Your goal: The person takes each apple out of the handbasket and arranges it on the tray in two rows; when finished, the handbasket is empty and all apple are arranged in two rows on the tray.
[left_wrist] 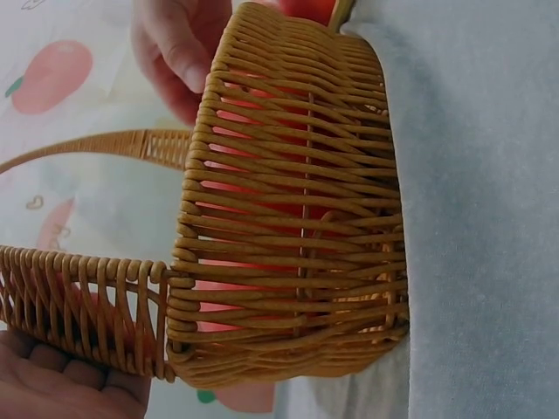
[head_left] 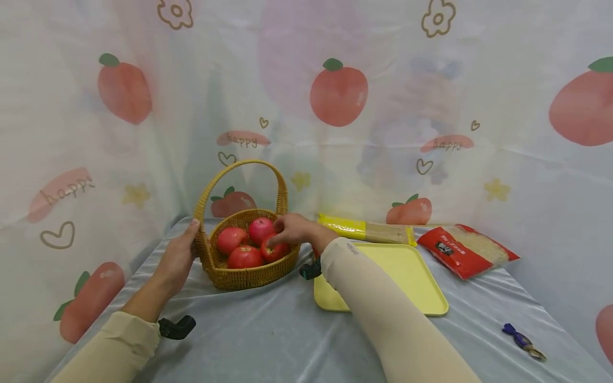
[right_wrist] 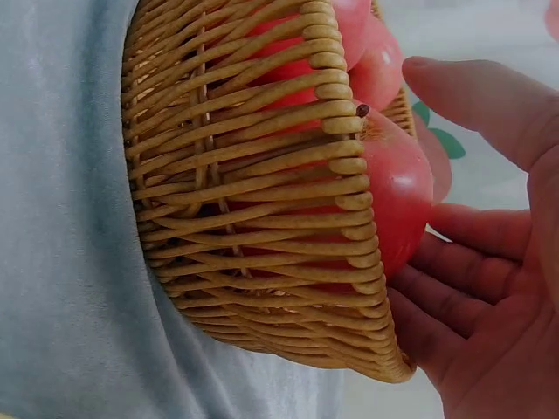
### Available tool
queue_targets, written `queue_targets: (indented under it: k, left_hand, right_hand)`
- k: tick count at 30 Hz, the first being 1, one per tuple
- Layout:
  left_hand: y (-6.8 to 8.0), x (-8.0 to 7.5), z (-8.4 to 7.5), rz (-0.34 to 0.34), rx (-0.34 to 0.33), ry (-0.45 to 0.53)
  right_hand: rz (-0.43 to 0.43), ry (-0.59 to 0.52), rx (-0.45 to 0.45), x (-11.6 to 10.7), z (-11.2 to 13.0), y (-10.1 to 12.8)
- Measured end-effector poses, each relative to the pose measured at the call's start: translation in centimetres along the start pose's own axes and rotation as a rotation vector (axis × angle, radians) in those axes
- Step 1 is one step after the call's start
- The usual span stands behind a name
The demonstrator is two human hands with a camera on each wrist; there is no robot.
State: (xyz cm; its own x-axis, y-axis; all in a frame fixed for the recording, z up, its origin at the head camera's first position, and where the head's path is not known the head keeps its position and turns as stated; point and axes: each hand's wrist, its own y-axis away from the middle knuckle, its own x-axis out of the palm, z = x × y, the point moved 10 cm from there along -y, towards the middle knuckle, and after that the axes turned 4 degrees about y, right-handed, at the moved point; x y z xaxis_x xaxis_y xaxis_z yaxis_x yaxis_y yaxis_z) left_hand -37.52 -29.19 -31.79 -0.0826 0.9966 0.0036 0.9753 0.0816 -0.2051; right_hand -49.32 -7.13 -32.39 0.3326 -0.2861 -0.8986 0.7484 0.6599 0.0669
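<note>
A wicker basket point(head_left: 244, 277) with a tall arched handle stands at the left of the table, several red apples point(head_left: 245, 257) inside it. At the handle's left foot, my left hand point(head_left: 178, 255) holds on; in the left wrist view its curled fingers point(left_wrist: 65, 384) lie against the wicker. My right hand point(head_left: 299, 230) reaches over the basket's right rim. In the right wrist view its fingers touch the side of the nearest apple point(right_wrist: 397, 188), while the thumb point(right_wrist: 472, 96) stays apart from it.
Right of the basket lies a yellow tray point(head_left: 407, 271), partly hidden by my right forearm. Behind it is a yellow noodle-like packet point(head_left: 364, 230). Farther right are a red-and-clear bag point(head_left: 466, 250) and a small purple-and-gold item point(head_left: 523, 342) near the table's right edge.
</note>
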Motion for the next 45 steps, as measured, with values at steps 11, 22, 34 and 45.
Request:
queue_targets:
  k: [11, 22, 34, 45]
  left_hand:
    - [-0.1, 0.1, -0.1, 0.004, 0.003, 0.004]
    - [0.0, 0.5, 0.1, -0.002, -0.011, 0.021]
    - [-0.1, 0.5, 0.1, -0.006, -0.019, 0.010]
    - [0.0, 0.0, -0.1, -0.020, -0.016, 0.014]
  right_hand:
    - [0.071, 0.063, -0.001, 0.5, 0.7, -0.9]
    - [0.093, 0.073, 0.015, 1.1, 0.4, -0.8]
    - [0.058, 0.085, 0.001, 0.7, 0.3, -0.8]
    - [-0.001, 0.037, 0.003, -0.3, 0.4, -0.4]
